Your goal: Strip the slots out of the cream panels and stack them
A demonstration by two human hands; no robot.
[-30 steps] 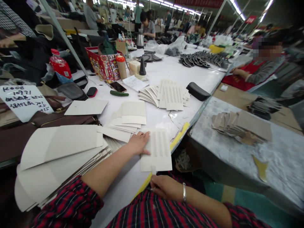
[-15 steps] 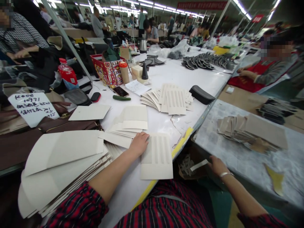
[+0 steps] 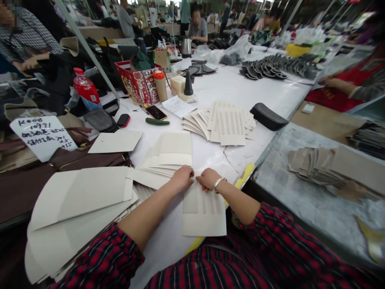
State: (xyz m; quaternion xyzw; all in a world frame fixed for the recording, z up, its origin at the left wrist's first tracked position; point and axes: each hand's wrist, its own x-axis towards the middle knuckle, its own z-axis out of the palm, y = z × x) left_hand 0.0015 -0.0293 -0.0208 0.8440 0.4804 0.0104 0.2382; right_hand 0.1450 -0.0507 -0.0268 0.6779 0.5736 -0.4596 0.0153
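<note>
A pale cardboard panel (image 3: pixel 204 224) with raised strips down its upper part lies at the table's front edge. My left hand (image 3: pixel 182 179) has its fingers curled over the panel's top left corner, gripping it. Close beside it, my right hand (image 3: pixel 209 179), a bracelet at the wrist, is closed in a pinch on the panel's upper part. What sits between those fingertips is too small to make out. Fanned plain panels (image 3: pixel 176 148) lie just behind my left hand. Farther back is a pile of ribbed panels (image 3: pixel 231 126). A large stack of curved panels (image 3: pixel 81 192) lies left of my forearm.
A cucumber (image 3: pixel 157 121), a phone (image 3: pixel 155 112) and a notepad (image 3: pixel 178 106) lie mid-table. Behind them stand a red box (image 3: pixel 136 86) and a cup (image 3: pixel 161 86). A black case (image 3: pixel 268 116) is near the right edge. A lower side table (image 3: pixel 276 180) holds cardboard pieces.
My right hand, which held a white strip low beside the table, has moved up and left onto the panel's top. The strip no longer shows. My left hand stays at the panel's corner.
</note>
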